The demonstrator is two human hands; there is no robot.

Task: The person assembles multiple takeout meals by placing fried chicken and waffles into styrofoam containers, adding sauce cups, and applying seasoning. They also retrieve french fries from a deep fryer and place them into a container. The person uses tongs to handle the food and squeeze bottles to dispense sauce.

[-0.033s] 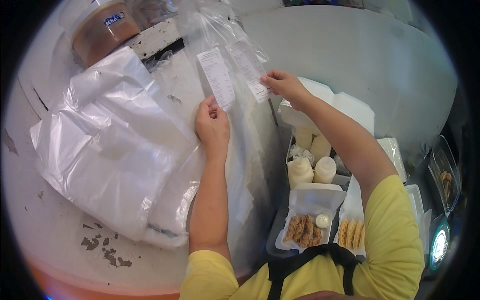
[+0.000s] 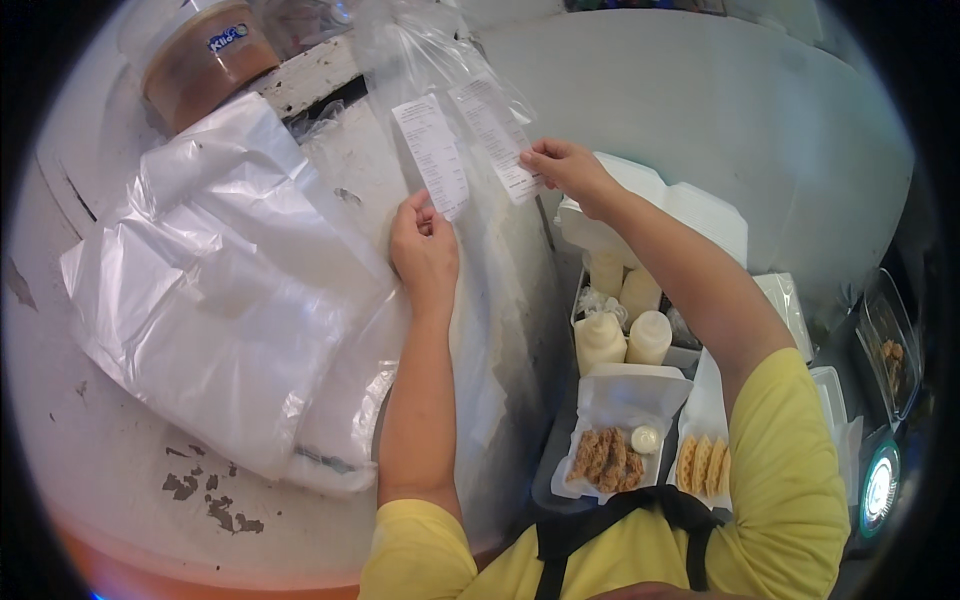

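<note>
My left hand [image 2: 425, 245] pinches the lower end of a long printed receipt [image 2: 430, 150]. A second receipt [image 2: 492, 135] hangs beside it, and the fingers of my right hand [image 2: 570, 172] are closed on its lower right edge. Both slips lie against clear plastic [image 2: 400, 45] at the top of the view. To the left of my left forearm spreads a stack of translucent white plastic bags [image 2: 230, 270]. Below my right arm stands an open white takeout box [image 2: 625, 400] with fried chicken pieces [image 2: 605, 460] and a small sauce cup [image 2: 646, 440].
Squeeze bottles [image 2: 600, 340] of pale sauce stand behind the chicken box. Right of it, another box holds waffle-like pieces [image 2: 703, 465]. Stacked foam boxes [image 2: 705, 215] sit farther back. A brown-filled tub [image 2: 210, 65] is at the far left. A lit round device [image 2: 880, 490] is at the right.
Almost nothing differs. The left receipt and my left hand have shifted very slightly; both hands keep the same hold.
</note>
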